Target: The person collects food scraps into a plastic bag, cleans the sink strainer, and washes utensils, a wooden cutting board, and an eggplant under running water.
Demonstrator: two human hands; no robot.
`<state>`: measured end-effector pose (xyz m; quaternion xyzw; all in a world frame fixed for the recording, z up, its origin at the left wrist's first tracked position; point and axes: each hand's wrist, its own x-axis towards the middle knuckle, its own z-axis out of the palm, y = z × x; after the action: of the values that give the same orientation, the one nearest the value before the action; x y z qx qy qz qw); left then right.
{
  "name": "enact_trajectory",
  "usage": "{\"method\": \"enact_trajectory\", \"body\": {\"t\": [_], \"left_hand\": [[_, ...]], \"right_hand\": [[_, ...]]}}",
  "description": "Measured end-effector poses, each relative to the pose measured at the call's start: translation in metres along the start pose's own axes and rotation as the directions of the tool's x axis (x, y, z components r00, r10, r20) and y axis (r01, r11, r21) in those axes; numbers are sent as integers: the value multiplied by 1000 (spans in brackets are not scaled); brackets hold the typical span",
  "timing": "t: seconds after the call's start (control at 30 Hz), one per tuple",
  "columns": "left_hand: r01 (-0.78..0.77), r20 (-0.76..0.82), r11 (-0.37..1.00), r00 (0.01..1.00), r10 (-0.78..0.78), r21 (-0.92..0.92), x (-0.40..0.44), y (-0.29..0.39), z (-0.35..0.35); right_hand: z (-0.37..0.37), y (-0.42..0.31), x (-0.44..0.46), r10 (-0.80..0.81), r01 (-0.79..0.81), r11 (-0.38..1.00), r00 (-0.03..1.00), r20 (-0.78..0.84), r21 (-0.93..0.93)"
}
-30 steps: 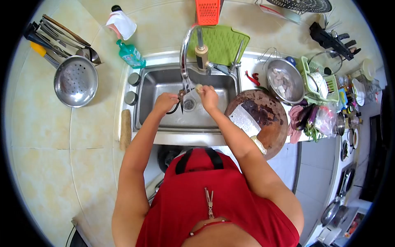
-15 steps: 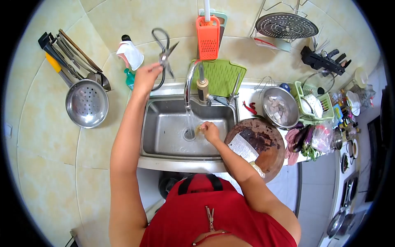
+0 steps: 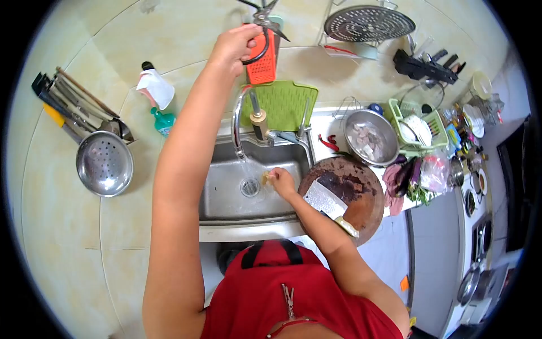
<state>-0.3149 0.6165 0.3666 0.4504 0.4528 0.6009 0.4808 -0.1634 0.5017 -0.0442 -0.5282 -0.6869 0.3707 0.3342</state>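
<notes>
My left hand [image 3: 232,50] is raised high at the wall, closed around one black handle of a pair of scissors [image 3: 265,20]. The blades are spread, and the top of the scissors runs out of view. Behind them hangs an orange grater [image 3: 262,66]. Low over the steel sink [image 3: 217,198], my right hand [image 3: 282,182] pinches a small yellowish piece [image 3: 265,178], too small to name. It is just right of the water running from the curved faucet [image 3: 236,121]. A cleaver [image 3: 324,198] lies on the round wooden chopping block [image 3: 364,212] beside my right forearm.
Behind the faucet leans a green cutting board [image 3: 285,104]. Red chilies [image 3: 327,142] lie near a steel bowl of pale pieces [image 3: 389,133]. A green basket [image 3: 432,141] and eggplants [image 3: 405,176] sit farther right. At left hang a perforated ladle [image 3: 105,164] and other utensils.
My left hand has carried the scissors right and up, from left of the faucet to in front of the orange grater. My right hand stays over the sink with the yellowish piece.
</notes>
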Motion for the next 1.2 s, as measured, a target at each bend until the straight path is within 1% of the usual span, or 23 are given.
{"method": "enact_trajectory", "body": {"t": [0.07,0.13,0.23,0.27,0.3,0.33,0.4,0.43,0.47,0.5,0.53,0.57,0.6,0.63,0.7,0.73,0.77,0.83,0.87,0.97,1.0,1.1,1.2], "left_hand": [[44,15,999,999,-44,-1,7,-15,-7],[95,2,995,995,-95,5,6,-41,-13],[112,-54,993,993,-109,41,6,-78,-14],[113,-71,991,992,-107,74,6,-91,-16],[108,-91,988,991,-98,108,6,-101,-16],[112,-134,973,987,-85,204,4,-108,-14],[14,-127,958,992,24,287,4,-118,-7],[-33,-123,944,989,78,329,3,-121,-5],[-22,-94,890,993,73,455,3,-122,-7],[-108,-58,817,984,170,566,10,-131,-11],[-188,-8,724,966,259,664,21,-141,-18],[-263,55,611,940,337,747,23,-150,-23],[-150,26,567,975,220,810,11,-141,-11],[-154,36,505,971,235,849,4,-142,-4],[-168,66,371,960,271,913,-3,-143,8],[-119,30,273,951,308,955,-7,-147,15],[-169,49,253,907,418,953,-11,-154,16],[-259,85,198,782,617,945,-22,-179,17],[-274,131,198,835,534,941,-11,-192,1],[-408,305,-31,627,717,912,-41,-203,12],[-458,323,34,674,664,888,-51,-209,12],[-510,333,137,720,609,849,-78,-245,-2],[-394,197,422,877,438,816,-108,-298,-29]], "right_hand": [[-3,9,1,13,-13,998,1000,5,57],[-11,7,4,67,-66,996,998,12,-53],[-19,7,9,158,-155,987,985,-75,47],[-24,6,11,210,-204,971,977,-37,125],[-24,10,16,168,-160,980,984,-65,117],[-27,9,19,191,-178,971,979,-68,163],[-34,7,28,200,-175,958,975,-93,227],[-38,4,34,177,-135,955,974,-141,265],[-43,7,41,143,-84,949,974,-177,305],[-46,13,52,148,-87,935,977,-155,344],[-55,12,60,138,-75,952,970,-199,296],[-70,-2,64,180,-97,932,960,-213,350],[-85,-12,68,196,-105,914,960,-201,391],[-91,-2,83,178,-74,899,962,-206,432],[-119,-24,89,238,-96,847,948,-212,523],[-130,-29,93,235,-106,860,951,-203,500],[-141,-32,95,235,-119,871,953,-193,476],[-160,-43,96,238,-108,841,954,-183,529],[-161,-32,104,224,-74,844,949,-224,531],[-177,-5,121,178,-101,952,950,-257,288],[-185,4,122,137,-75,971,952,-275,227],[-212,11,102,-2,-47,988,949,-314,-147],[-223,25,55,-247,80,860,930,-273,-504]]}}
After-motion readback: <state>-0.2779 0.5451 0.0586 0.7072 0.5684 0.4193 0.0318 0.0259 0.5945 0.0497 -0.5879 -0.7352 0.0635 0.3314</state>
